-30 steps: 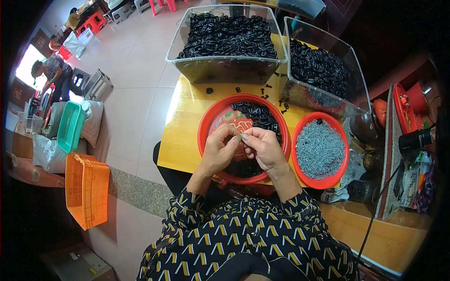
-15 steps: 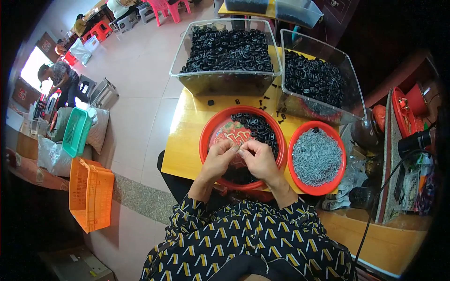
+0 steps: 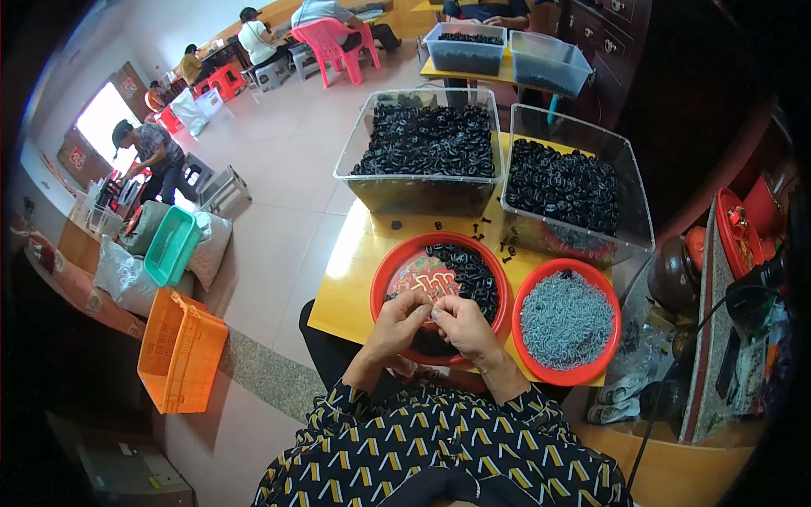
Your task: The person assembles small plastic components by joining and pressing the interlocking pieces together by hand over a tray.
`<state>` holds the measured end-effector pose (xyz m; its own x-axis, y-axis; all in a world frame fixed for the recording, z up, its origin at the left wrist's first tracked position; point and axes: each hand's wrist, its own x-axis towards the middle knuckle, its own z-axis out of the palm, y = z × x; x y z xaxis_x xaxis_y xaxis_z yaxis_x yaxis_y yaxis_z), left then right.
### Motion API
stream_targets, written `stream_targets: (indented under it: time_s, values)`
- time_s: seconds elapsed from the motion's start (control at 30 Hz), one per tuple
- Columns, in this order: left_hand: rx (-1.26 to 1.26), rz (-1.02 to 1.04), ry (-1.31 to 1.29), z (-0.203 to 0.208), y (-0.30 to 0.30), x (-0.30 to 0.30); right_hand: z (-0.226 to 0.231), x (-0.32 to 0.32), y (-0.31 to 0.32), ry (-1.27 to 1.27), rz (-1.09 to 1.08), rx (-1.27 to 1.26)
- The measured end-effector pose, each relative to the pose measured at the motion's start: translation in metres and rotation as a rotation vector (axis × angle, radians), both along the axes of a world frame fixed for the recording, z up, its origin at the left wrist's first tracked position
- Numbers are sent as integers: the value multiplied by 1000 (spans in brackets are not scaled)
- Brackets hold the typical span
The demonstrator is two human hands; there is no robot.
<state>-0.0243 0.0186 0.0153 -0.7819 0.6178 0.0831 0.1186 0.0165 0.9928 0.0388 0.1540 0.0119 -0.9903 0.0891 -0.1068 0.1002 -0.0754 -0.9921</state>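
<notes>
Both hands meet fingertip to fingertip above the near part of a red basin (image 3: pixel 375 287). The thumb and finger of my left hand (image 3: pixel 393 328) are pinched together. My right hand (image 3: pixel 467 326) pinches the same way, right against it. Whatever lies between the fingertips is too small and covered to make out. Small black oval pieces with holes (image 3: pixel 475 275) fill the basin's right side and its near edge, partly behind my hands. To the right stands a smaller red bowl (image 3: pixel 517 334) heaped with small silvery screws (image 3: pixel 568 321).
On the yellow table (image 3: pixel 346 291) stand two clear plastic boxes, the left box (image 3: pixel 422 198) and the right box (image 3: pixel 639 190), both holding black pieces. A few black bits (image 3: pixel 481 228) lie loose. An orange crate (image 3: pixel 190 359) stands on the floor at left. Other people sit farther off.
My view has tilted up, so the table and basins sit lower in the picture and more of the far room shows. Both hands stay pinched together over the basin.
</notes>
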Motion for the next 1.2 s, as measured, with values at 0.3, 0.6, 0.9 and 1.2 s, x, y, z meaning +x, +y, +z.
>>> stream_targets:
  time_s: [0.3, 0.6, 0.9, 1.2]
  values:
    - [-222, 109, 129, 4, -5, 24, 1, 19, -10, 290, -113, 280]
    - [-100, 89, 182, 16, -10, 26, 5, 20, -13, 74, -67, -23]
    - [-103, -50, 417, 5, -5, 2, -2, 5, -3, 12, -106, -203]
    - [64, -140, -471, 3, -2, -10, 7, -6, -7, 218, -237, 326]
